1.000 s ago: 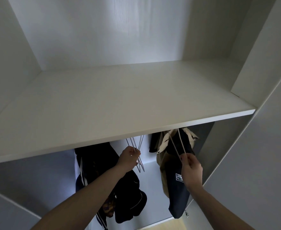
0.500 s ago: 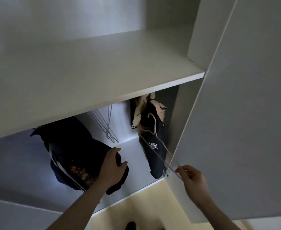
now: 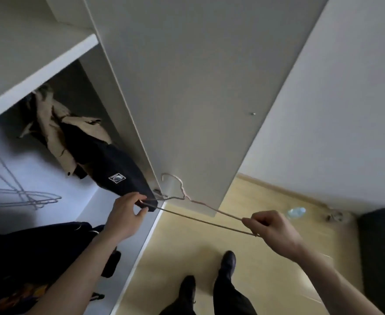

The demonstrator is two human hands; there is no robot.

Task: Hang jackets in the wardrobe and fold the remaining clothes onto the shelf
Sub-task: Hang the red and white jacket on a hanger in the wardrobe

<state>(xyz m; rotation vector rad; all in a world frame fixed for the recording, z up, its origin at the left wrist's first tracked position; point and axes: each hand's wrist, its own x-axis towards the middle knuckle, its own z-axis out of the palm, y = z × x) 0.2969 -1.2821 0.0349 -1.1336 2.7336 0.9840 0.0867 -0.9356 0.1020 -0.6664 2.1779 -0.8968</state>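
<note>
spare hangers (image 3: 25,193): wire, far left of L grip, inside wardrobe
dark clothes (image 3: 28,258): below-left of L grip, low in wardrobe
hung jackets (image 3: 89,153): beige + navy w/ patch, just above L grip
left hand (image 3: 124,215): fingers curled, pinching hanger's near end by navy hem
hanger (image 3: 206,220): wire, bare, spans btwn both grips, hook up by door (image 3: 187,87)
right hand (image 3: 271,228): pinching hanger's far corner, outside wardrobe over floor (image 3: 266,269)
</note>
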